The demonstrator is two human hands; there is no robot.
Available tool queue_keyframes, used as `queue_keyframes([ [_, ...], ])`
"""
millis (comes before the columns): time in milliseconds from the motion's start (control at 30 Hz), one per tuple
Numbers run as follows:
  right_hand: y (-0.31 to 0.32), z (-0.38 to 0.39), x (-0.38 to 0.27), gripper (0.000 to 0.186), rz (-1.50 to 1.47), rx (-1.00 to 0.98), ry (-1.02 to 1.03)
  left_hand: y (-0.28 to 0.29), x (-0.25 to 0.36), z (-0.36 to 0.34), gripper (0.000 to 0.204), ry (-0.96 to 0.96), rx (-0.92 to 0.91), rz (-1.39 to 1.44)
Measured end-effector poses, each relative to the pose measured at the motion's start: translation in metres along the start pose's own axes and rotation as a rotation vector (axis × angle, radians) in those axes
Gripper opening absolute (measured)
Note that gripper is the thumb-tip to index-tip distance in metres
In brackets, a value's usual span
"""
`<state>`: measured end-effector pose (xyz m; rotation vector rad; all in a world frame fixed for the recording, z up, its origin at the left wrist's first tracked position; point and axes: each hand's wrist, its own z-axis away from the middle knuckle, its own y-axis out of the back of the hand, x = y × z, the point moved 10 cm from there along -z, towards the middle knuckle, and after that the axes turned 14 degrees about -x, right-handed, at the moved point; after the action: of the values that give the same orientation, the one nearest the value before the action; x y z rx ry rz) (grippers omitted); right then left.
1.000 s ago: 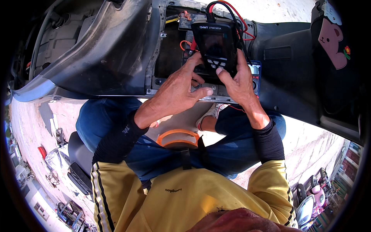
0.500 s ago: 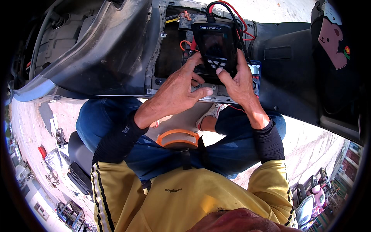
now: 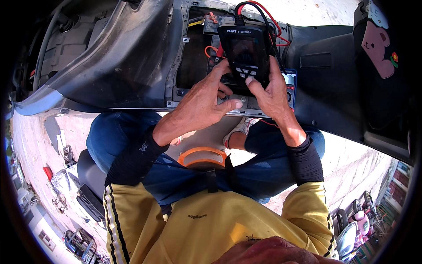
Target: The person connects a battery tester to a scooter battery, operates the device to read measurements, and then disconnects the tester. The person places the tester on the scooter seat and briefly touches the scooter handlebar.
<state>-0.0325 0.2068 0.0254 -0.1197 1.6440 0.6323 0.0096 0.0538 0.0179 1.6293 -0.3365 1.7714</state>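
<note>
A black handheld battery tester (image 3: 244, 50) with a dark screen and grey buttons is held over the open floor compartment of a scooter. My right hand (image 3: 272, 94) is closed round its lower right side, thumb at the lowest button. My left hand (image 3: 200, 101) is at the tester's lower left, its index finger reaching the casing and that fingertip hidden behind it. Its thumb stands apart and the other visible fingers bend loosely. Red and black leads (image 3: 268, 17) leave the tester's top. Below it, a red clamp (image 3: 220, 50) sits in the compartment, partly covered.
A blue-edged multimeter (image 3: 290, 83) with a lit display lies right of my right hand. Dark scooter bodywork (image 3: 118, 53) rises on the left, with a black panel (image 3: 329, 66) on the right. An orange curved handle (image 3: 202, 152) shows between my knees.
Faint markings now show on the tester's screen where it was darker before. Both hands and the tester stay in place.
</note>
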Motion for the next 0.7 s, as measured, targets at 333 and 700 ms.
queue_keyframes([
  [333,-0.0006,-0.0004,-0.0011,0.056,-0.007,0.002,0.003,0.0004,0.0021,0.0002,0.096,0.016,-0.006,-0.004],
  [700,-0.0003,0.0000,-0.0011,0.056,-0.011,0.002,-0.001,0.0004,0.0025,0.0003,0.095,0.013,-0.002,0.008],
])
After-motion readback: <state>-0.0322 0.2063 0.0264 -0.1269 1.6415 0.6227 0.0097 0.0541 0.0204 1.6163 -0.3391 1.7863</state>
